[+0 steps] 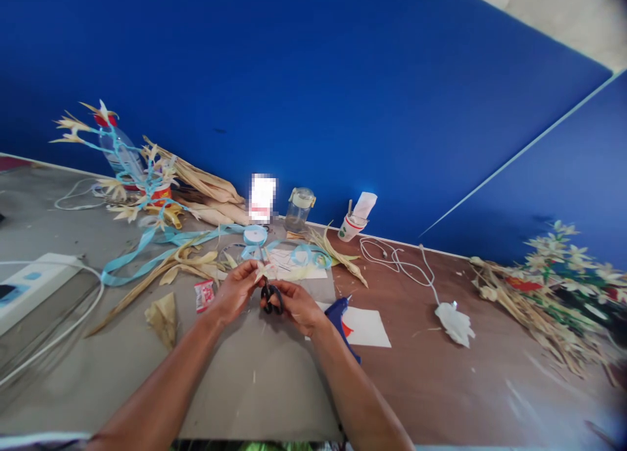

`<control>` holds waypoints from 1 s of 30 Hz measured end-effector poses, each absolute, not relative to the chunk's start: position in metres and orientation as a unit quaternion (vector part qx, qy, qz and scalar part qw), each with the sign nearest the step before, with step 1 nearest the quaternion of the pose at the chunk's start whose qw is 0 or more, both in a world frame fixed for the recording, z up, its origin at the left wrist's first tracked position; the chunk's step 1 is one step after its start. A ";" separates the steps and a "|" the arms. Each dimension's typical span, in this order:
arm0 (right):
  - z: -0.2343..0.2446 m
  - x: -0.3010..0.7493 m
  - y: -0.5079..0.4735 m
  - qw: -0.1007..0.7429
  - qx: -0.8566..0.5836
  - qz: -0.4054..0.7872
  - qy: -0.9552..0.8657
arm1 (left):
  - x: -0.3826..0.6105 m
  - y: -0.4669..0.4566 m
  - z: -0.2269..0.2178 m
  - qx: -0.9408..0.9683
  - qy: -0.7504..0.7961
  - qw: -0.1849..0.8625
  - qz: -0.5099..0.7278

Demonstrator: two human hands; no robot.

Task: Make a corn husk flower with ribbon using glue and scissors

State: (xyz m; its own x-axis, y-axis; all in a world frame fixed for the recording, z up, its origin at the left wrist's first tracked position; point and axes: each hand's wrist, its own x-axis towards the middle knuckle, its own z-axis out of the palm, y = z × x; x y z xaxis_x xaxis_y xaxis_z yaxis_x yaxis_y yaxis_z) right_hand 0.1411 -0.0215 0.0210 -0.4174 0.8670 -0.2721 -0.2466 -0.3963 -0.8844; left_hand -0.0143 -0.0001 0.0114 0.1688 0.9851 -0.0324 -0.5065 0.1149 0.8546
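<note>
My left hand [235, 291] pinches a small pale corn-husk piece [267, 270] between thumb and fingers. My right hand [296, 305] is closed through the black handles of a pair of scissors [271, 296], whose blades point up at the husk piece. Both hands meet over a grey mat [245, 379] near the table's middle. Right beside my right wrist lies a blue glue gun [340, 315] on a white sheet of paper [367, 327].
Light-blue ribbon [147, 248] and a ribbon spool [255, 235] lie behind the hands among dried husks [206, 190]. A glass jar [298, 209], a paper cup [351, 226], a white cable [401, 262], a power strip [34, 281] and husk flowers [553, 288] surround them. A blue wall stands behind.
</note>
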 end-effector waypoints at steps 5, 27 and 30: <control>0.020 0.145 -0.020 0.388 -0.376 0.749 -0.383 | -0.015 0.001 0.012 0.392 0.330 0.659 0.550; 0.048 0.201 -0.028 0.278 -0.350 0.717 -0.536 | -0.033 0.012 0.019 0.566 0.440 0.470 0.515; 0.047 0.201 -0.028 0.273 -0.349 0.719 -0.536 | -0.034 0.012 0.020 0.576 0.436 0.465 0.512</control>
State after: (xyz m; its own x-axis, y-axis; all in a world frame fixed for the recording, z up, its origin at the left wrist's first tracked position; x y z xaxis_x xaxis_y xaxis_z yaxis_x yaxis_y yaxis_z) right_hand 0.2010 -0.0279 0.0471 -0.6072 0.7662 -0.2102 -0.0177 -0.2776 -0.9605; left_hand -0.0338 0.0121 0.0202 0.0957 0.9782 0.1845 0.0267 -0.1878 0.9818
